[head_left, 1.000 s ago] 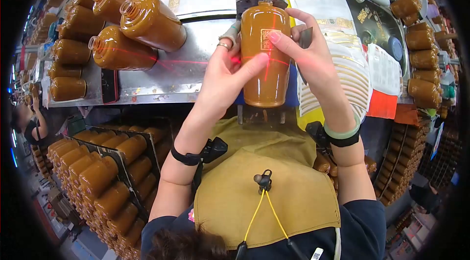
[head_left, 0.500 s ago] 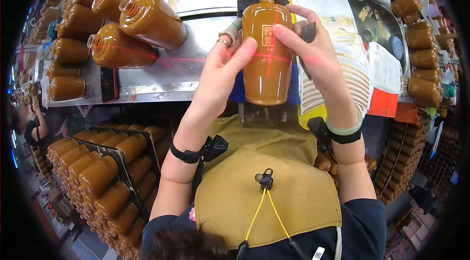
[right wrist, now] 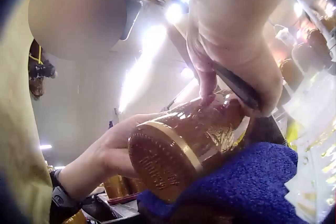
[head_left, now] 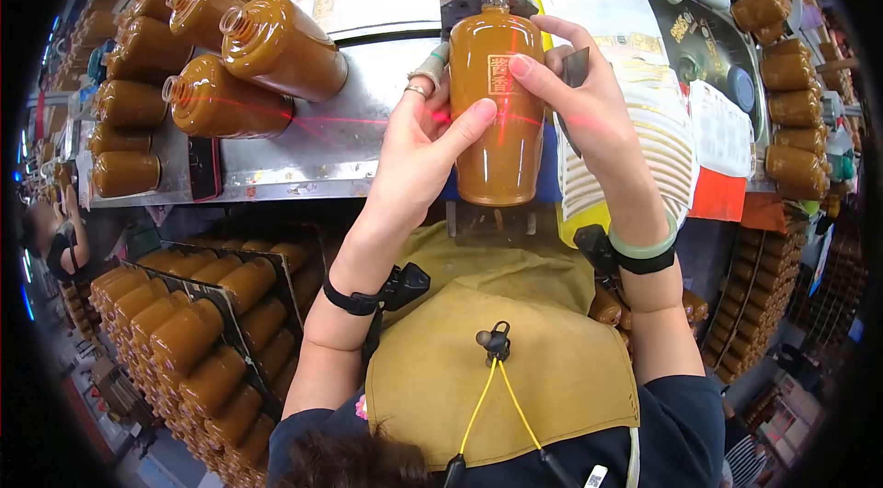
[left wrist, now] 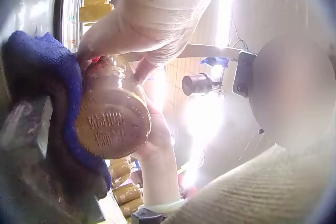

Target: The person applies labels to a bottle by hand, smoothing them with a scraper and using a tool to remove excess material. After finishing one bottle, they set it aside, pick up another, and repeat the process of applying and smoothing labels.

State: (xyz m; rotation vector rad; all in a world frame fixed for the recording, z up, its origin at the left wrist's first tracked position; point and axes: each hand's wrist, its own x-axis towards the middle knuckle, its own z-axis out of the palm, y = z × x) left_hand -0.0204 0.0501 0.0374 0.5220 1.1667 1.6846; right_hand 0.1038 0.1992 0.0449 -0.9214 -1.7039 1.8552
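Observation:
A glossy brown ceramic bottle (head_left: 497,134) lies neck-away on a blue cloth (head_left: 550,177) in a metal jig, with a red laser cross on its front. My left hand (head_left: 441,111) grips its left side, thumb laid across the front. My right hand (head_left: 552,74) presses its index fingertip on the small gold label (head_left: 502,74) and holds a dark flat scraper (head_left: 575,67). The left wrist view shows the bottle's stamped base (left wrist: 113,124) against the cloth (left wrist: 47,71). In the right wrist view, the scraper (right wrist: 236,85) sits pinched above the bottle (right wrist: 178,145).
Several more brown bottles (head_left: 276,42) lie piled on the steel table (head_left: 349,138) to the left, next to a dark phone (head_left: 204,166). Sheets of gold labels (head_left: 635,138) lie to the right. A crate of bottles (head_left: 202,322) stands lower left, more bottles (head_left: 791,120) at right.
My left thumb went up the bottle's front, then slid back down to the laser line. The bottle and my right hand have hardly moved.

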